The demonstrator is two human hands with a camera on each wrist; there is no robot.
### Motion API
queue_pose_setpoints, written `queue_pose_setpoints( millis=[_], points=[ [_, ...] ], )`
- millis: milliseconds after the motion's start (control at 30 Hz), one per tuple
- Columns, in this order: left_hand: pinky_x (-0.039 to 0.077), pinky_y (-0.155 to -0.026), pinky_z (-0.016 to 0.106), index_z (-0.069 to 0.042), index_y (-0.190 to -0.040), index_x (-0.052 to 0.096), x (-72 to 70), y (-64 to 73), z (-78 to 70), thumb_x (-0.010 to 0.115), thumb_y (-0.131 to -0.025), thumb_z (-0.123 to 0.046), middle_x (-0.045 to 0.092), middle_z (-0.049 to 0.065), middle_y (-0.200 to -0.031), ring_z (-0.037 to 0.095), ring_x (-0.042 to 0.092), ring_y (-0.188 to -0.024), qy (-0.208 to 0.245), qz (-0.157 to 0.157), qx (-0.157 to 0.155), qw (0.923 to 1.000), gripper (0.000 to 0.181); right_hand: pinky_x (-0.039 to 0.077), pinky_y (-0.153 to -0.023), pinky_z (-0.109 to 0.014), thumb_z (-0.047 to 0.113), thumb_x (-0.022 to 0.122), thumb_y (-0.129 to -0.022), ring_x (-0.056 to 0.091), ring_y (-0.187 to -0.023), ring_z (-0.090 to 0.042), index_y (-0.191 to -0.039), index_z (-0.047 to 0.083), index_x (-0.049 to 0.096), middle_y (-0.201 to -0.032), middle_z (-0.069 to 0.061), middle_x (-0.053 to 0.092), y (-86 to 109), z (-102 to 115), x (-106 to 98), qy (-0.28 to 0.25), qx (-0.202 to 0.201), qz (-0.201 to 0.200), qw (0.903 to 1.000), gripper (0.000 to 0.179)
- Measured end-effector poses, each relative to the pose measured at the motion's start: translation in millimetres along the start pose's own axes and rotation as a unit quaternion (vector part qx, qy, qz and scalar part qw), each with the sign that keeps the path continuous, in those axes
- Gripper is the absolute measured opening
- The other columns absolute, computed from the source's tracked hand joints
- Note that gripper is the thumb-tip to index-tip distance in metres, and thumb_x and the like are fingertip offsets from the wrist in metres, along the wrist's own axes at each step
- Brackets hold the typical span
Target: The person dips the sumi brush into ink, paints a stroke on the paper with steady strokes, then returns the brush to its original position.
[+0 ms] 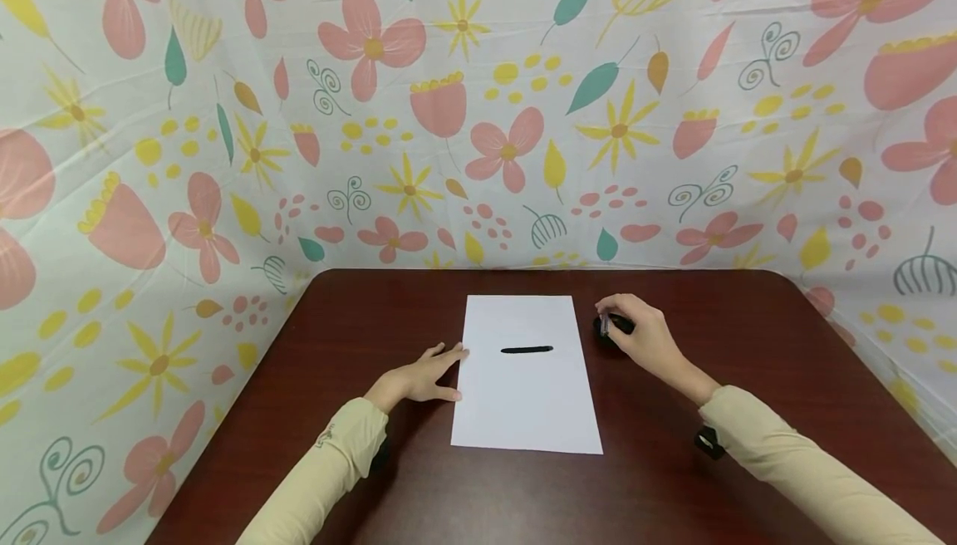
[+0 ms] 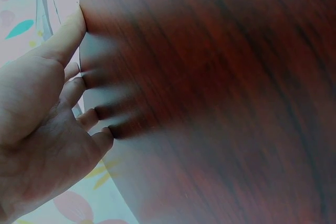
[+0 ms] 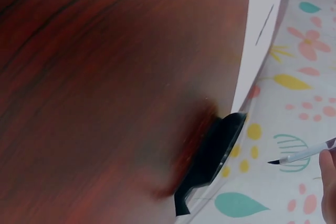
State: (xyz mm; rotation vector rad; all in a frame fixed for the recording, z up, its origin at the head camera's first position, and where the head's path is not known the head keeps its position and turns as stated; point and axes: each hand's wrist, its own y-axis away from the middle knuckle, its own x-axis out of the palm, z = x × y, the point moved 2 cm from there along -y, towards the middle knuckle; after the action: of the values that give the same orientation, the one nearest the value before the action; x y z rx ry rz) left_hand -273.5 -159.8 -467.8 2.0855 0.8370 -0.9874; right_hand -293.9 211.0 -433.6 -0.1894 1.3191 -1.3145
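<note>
A white sheet of paper point(image 1: 523, 412) lies on the table, with a short, thick black stroke point(image 1: 527, 350) across it. My left hand point(image 1: 422, 377) rests at the sheet's left edge, fingers spread and fingertips on the paper. In the left wrist view, the thumb point(image 2: 68, 35) and fingertips meet the paper's edge. Right of the sheet, my right hand point(image 1: 646, 336) pinches a slim brush with a pale handle point(image 3: 307, 153) and a dark pointed tip. Its tip is above a shallow black dish point(image 3: 210, 153) in the right wrist view; the hand partly covers this dish in the head view.
The dark red-brown wooden table point(image 1: 359, 304) extends around the paper on all sides. Behind and to the left hangs a white cloth point(image 1: 449, 30) printed with flowers and leaves. A small black device point(image 1: 709, 442) sits at the right wrist, under the sleeve.
</note>
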Motion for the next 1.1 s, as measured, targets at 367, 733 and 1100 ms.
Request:
queue_pose_setpoints(
  millis=[367, 733, 1100],
  points=[
    [0.019, -0.114, 0.063, -0.011, -0.155, 0.019, 0.8, 0.9, 0.4, 0.062, -0.095, -0.031, 0.008, 0.012, -0.164, 0.041, 0.001, -0.149, 0.006, 0.003, -0.003, 1.0, 0.077, 0.035, -0.093, -0.001, -0.017, 0.073, -0.07, 0.061, -0.101, -0.026, -0.095, 0.008, 0.066, -0.106, -0.01, 0.065, 12.3, -6.2, -2.1, 0.046, -0.066, 0.042, 0.9959, 0.035],
    [0.019, -0.114, 0.063, -0.009, -0.155, 0.02, 0.9, 0.0, 1.4, 0.062, -0.095, -0.032, 0.008, 0.014, -0.163, 0.043, 0.002, -0.149, -0.001, 0.001, 0.001, 1.0, 0.077, 0.05, -0.072, -0.029, -0.012, 0.074, -0.068, 0.063, -0.098, -0.022, -0.089, 0.011, 0.067, -0.104, -0.009, 0.066, 23.7, -16.2, -4.9, 0.117, -0.112, 0.094, 0.9823, 0.032],
    [0.019, -0.114, 0.063, -0.01, -0.155, 0.02, 0.0, 0.2, -0.1, 0.062, -0.094, -0.032, 0.009, 0.013, -0.163, 0.042, 0.002, -0.149, -0.004, 0.0, 0.0, 1.0, 0.077, 0.053, -0.068, -0.03, -0.017, 0.071, -0.065, 0.063, -0.099, -0.027, -0.088, 0.006, 0.067, -0.104, -0.016, 0.064, 31.2, -23.2, -8.5, 0.119, -0.151, 0.141, 0.9712, 0.033]
  ],
)
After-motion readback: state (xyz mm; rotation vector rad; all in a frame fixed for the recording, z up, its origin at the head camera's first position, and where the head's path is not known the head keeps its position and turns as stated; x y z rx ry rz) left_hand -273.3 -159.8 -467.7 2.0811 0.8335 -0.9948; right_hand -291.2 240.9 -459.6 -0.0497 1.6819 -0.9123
